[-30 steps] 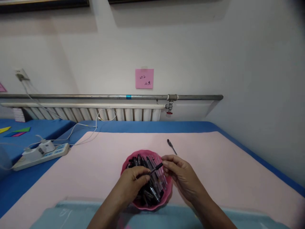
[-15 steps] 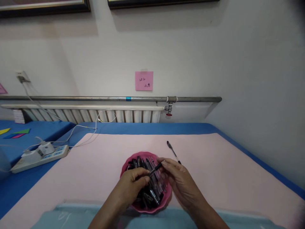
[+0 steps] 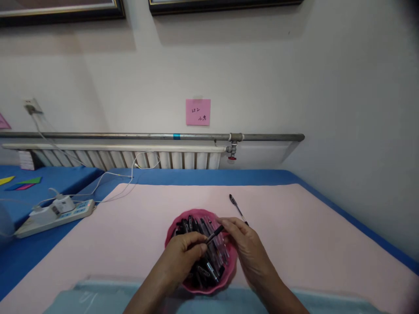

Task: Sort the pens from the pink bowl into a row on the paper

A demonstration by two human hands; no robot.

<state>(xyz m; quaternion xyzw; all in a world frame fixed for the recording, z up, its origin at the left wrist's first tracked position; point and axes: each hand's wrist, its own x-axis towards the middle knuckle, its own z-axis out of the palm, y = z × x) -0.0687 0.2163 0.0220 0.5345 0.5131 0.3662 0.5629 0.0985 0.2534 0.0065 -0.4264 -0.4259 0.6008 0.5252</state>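
1. A thin, dark pen [image 3: 215, 234] is up in the air, over the pink bowl [image 3: 233, 264]. It tilts, with its black end up toward the right.
2. The left hand [image 3: 183, 256] pinches the low end of this pen. Its thumb and pointing finger are closed tight on it.
3. The right hand [image 3: 248, 246] is at the black end. Its fingers are bent and close together, and the tips are right by the pen. I cannot tell if they squeeze it or just touch it.
4. The bowl has a wavy rim. Black pens [image 3: 203, 271] and clear tubes [image 3: 225, 252] lie in it, all in a heap.
5. One more pen, the loose pen [image 3: 238, 209], lies past the right hand, with its near end just beside that hand.
6. The loose pen and the bowl sit on a pale pink sheet [image 3: 301, 235].
7. The sheet lies on a blue table [image 3: 203, 176]. A white power strip [image 3: 73, 213] is far to the left.
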